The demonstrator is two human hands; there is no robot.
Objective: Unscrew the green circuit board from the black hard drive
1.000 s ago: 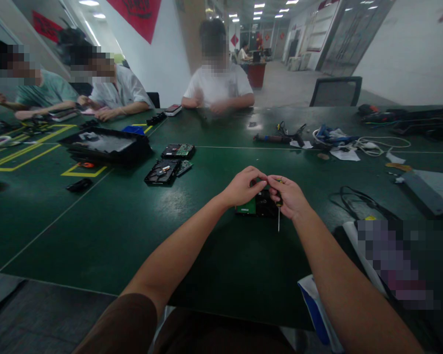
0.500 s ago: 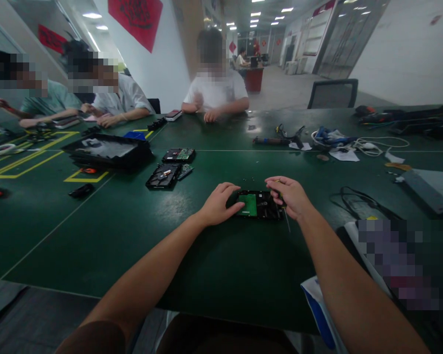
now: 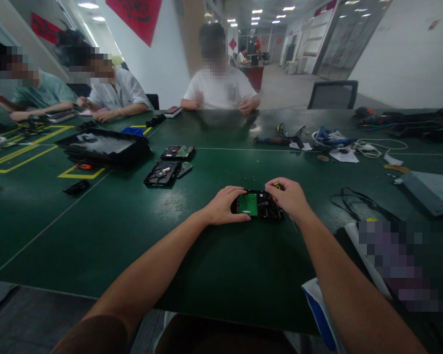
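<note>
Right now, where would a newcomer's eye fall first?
Probably the bright green board in the black device near the middle, with the left fingers at the device's left end. Next come the red hanging on the white pillar, upper left, and the black tray at left on the table.

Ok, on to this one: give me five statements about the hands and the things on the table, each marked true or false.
1. The left hand grips the black rectangular hard drive with a green board. True.
2. The right hand is empty. False: the right hand holds a screwdriver with a yellow-and-black handle.
3. The open black plastic tray stands right of both hands. False: the tray is on their left.
4. A chair with a dark mesh back stands across the green table. True.
5. The hard drive stands on end. False: it lies flat.
</note>
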